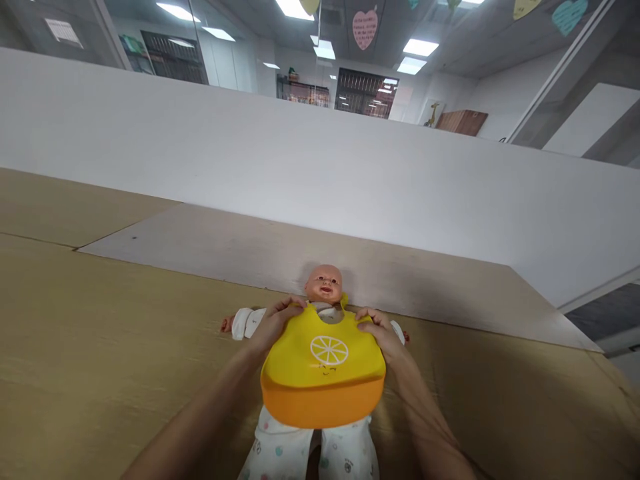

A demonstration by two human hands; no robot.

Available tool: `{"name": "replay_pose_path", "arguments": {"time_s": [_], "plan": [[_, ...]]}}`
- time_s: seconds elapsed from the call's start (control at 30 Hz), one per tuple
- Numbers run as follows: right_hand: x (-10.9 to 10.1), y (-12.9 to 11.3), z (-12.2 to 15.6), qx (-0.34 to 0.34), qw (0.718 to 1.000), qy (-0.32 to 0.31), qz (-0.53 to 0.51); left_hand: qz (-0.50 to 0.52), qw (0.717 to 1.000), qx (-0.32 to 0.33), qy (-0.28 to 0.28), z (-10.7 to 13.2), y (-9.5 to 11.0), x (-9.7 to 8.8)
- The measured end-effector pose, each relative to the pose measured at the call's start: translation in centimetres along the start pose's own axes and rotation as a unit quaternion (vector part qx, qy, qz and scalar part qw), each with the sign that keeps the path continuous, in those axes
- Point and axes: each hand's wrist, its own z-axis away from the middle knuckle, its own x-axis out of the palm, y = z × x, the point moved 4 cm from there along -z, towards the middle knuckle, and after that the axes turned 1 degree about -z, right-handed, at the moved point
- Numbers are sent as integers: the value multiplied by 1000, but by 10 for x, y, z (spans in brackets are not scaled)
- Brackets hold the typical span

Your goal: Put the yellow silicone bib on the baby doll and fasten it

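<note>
A yellow bib (300, 350) with an orange pocket along its lower edge lies over the chest of a baby doll (325, 281). My left hand (280, 320) grips the bib's upper left edge, fingers curled over the top near the neck opening. On the opposite upper edge, my right hand (380, 330) pinches the bib beside its strap. That yellow strap stands up at the right of the doll's neck. A white citrus slice and a small smiling face mark the bib's front. The doll lies on its back in patterned white clothes, both arms spread outward.
Beneath the doll is a tan tabletop (100, 347), with a paler greyish panel (225, 233) behind it. A white low wall (300, 167) runs along the back, topped by glass with paper hearts (365, 29) stuck on it.
</note>
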Motion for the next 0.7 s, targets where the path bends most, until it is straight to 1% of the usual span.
{"name": "replay_pose_path", "arguments": {"time_s": [0.07,0.13,0.17,0.2,0.27,0.3,0.33,0.37,0.43,0.53,0.6,0.63,0.7], "plan": [[-1,-19,13,-20,998,-58,15,-9,999,-2,-53,16,6,11],[0,-38,30,-45,985,-151,64,-31,993,-7,-115,31,10,21],[2,-46,38,-56,971,-208,101,-48,988,-15,-149,38,10,26],[4,-52,46,-59,950,-272,140,-65,981,-27,-181,44,9,30],[8,-56,59,-42,901,-383,197,-99,966,-44,-236,55,7,37],[10,-55,62,-24,881,-424,208,-115,959,-46,-256,59,6,39],[12,-53,63,-2,867,-451,210,-130,953,-45,-269,61,6,41],[15,-50,62,18,861,-464,209,-145,949,-42,-276,64,5,43],[20,-42,59,42,864,-452,219,-172,945,-37,-274,67,2,45],[27,-28,56,30,896,-376,234,-208,942,-45,-260,73,-5,50],[29,-16,60,36,919,-328,216,-232,935,-28,-268,78,-10,55],[29,-9,63,45,927,-315,199,-244,930,-10,-276,81,-13,58],[33,3,68,57,936,-316,144,-276,916,37,-289,87,-17,62]]}}
